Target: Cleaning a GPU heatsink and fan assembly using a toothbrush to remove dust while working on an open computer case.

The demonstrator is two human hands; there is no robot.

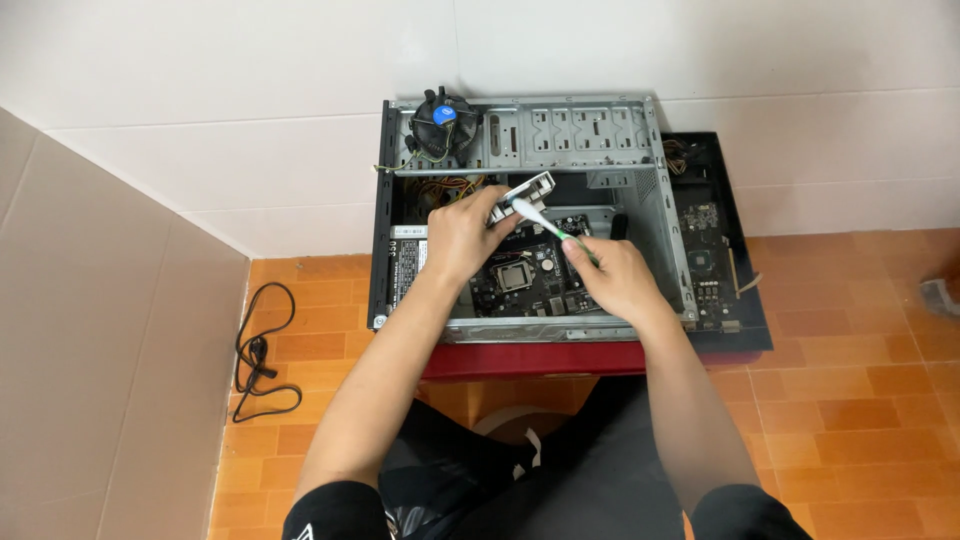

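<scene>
White tiled wall [200,110] fills the top of the view, meeting a beige panel [90,340] that slants in along the left. Below runs an orange tiled floor [860,380] with pale grout lines (evenly lit, no hard shadows). A black cable [262,352] lies looped on it near the corner.

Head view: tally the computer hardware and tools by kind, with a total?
Open computer case: 1
Motherboard: 1
Cooler fan: 1
Loose expansion card: 1
White part in the left hand: 1
Brush in the right hand: 1
Black cable on the floor: 1
Total: 7
</scene>
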